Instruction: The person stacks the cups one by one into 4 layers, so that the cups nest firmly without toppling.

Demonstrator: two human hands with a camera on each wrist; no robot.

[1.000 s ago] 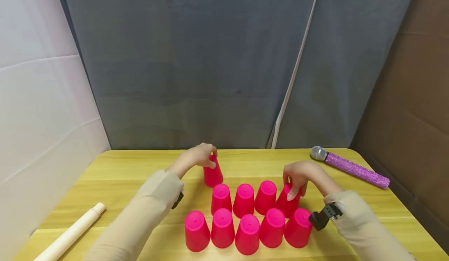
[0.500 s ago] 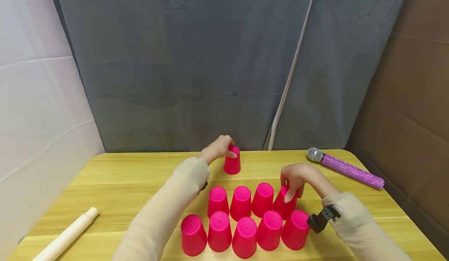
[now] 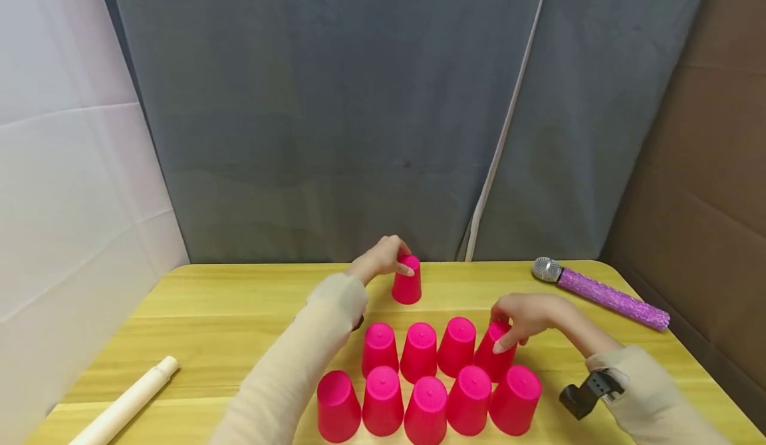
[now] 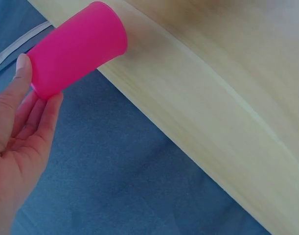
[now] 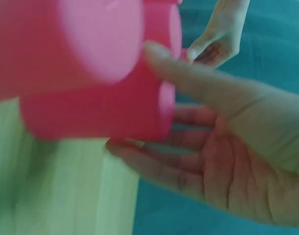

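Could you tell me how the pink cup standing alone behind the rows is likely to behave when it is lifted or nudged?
The lone pink cup looks like thin, smooth plastic, so it is probably light and somewhat slippery. The left hand grips it by fingertips alone. Standing upside down on its wide rim, it should resist tipping; on its side, it would likely roll in a curve.

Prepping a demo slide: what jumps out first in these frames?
A cluster of upside-down pink cups in two rows near the front of the yellow table. The left hand grips a lone pink cup standing behind them, while the right hand holds the top of the back row's rightmost cup. A glittery purple microphone lies at the far right, a cream roll at the near left.
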